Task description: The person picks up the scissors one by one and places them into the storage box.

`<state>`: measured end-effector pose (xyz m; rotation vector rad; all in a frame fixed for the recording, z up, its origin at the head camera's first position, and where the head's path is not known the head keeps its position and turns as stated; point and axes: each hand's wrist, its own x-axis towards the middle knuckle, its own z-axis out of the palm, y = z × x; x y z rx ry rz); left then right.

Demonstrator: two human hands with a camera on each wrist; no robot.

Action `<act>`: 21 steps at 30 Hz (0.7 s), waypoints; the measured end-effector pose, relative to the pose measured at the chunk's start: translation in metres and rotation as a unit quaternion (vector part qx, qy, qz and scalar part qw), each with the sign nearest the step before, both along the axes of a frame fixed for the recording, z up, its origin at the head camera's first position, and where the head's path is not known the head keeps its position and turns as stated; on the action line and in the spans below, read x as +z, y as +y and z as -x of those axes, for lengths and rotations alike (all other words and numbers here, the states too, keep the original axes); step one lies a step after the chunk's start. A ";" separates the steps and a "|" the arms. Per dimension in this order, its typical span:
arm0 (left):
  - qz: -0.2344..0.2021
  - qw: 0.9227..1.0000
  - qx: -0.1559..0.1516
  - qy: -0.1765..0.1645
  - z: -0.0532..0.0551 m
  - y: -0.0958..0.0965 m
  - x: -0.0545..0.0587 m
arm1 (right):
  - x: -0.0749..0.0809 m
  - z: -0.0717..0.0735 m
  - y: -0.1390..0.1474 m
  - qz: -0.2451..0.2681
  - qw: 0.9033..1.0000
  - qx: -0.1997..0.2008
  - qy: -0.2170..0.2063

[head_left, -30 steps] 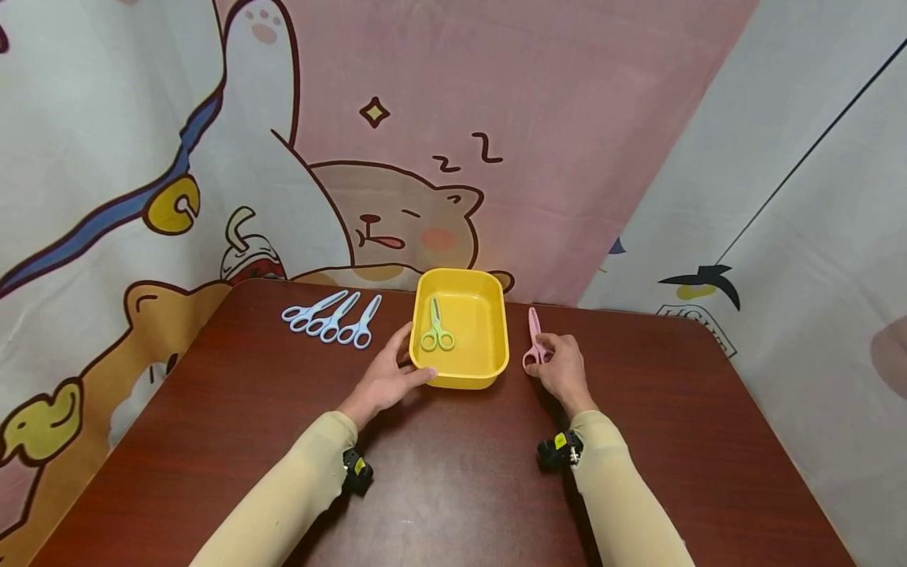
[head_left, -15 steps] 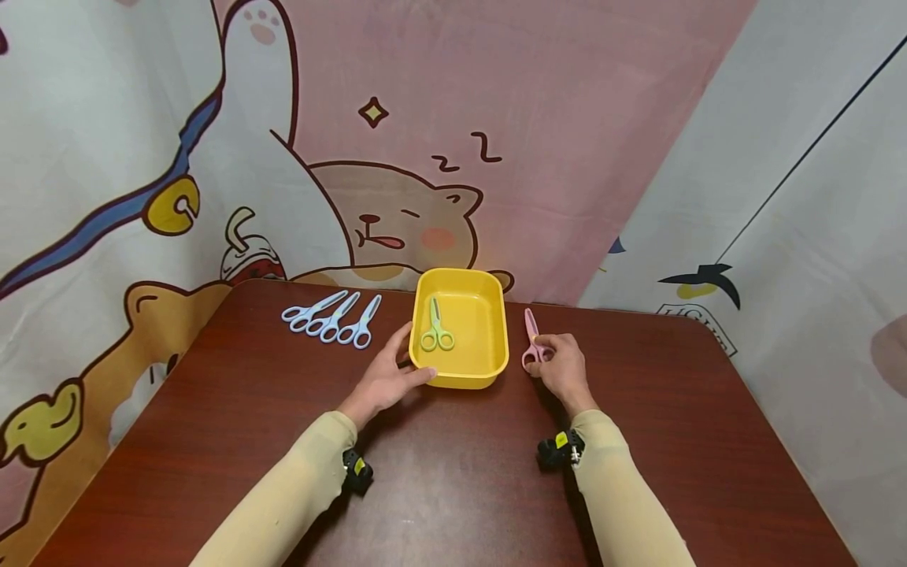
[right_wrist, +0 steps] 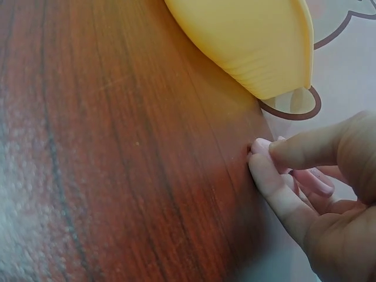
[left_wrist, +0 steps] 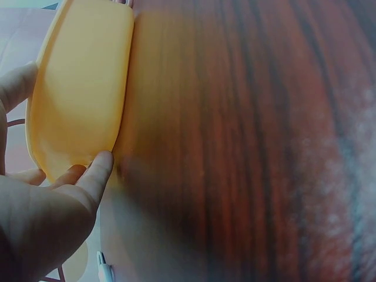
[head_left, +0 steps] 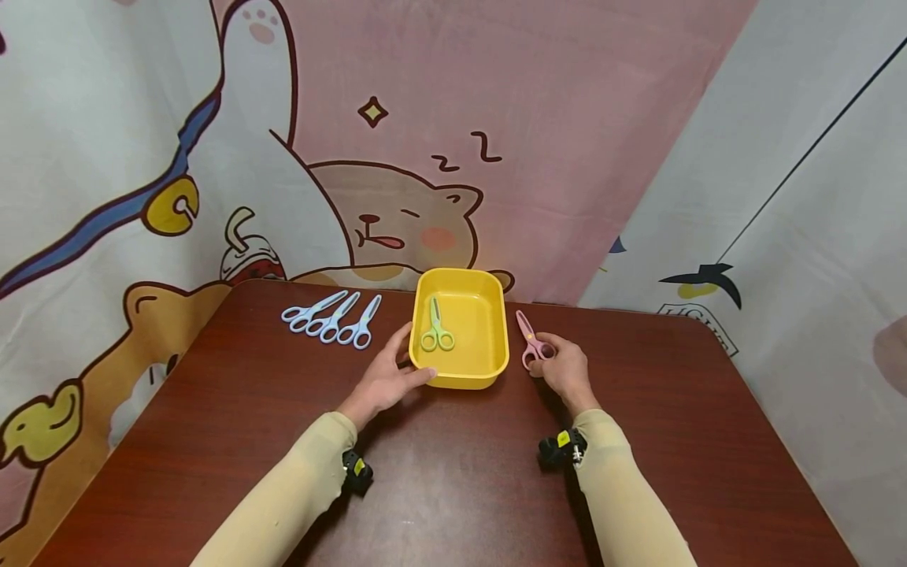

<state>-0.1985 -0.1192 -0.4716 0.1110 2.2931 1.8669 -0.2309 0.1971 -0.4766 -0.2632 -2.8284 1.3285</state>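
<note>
A yellow plastic basin (head_left: 464, 381) stands on the table near its back edge. Green scissors (head_left: 435, 324) lie inside, on its left part. My left hand (head_left: 388, 379) grips the basin's near left corner, thumb along the front rim and fingers on the left side; the left wrist view shows fingertips against its yellow wall (left_wrist: 82, 82). To the basin's right, my right hand (head_left: 564, 370) pinches pink scissors (head_left: 525, 325) by the handle, blades pointing away and leftward. In the right wrist view thumb and index finger close on the pink handle (right_wrist: 317, 183), partly hidden by the fingers.
Several light-blue scissors (head_left: 368, 315) lie side by side at the back left of the dark wooden table (head_left: 453, 472). A printed cartoon cloth (head_left: 567, 118) hangs right behind the table's back edge. Each wrist carries a small black camera (head_left: 556, 450).
The pink scissors have turned, their tip swinging left toward the basin, as my right hand shifted very slightly. My left hand and the basin have stayed put.
</note>
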 end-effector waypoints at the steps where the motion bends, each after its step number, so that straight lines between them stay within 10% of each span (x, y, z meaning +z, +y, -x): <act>1: 0.001 1.000 0.000 0.000 0.000 0.000 0.000 | 0.000 0.000 0.000 0.003 1.000 0.000 0.001; 21: 0.000 1.000 -0.001 0.001 0.000 0.000 -0.001 | -0.003 0.002 0.004 0.200 0.979 0.001 -0.025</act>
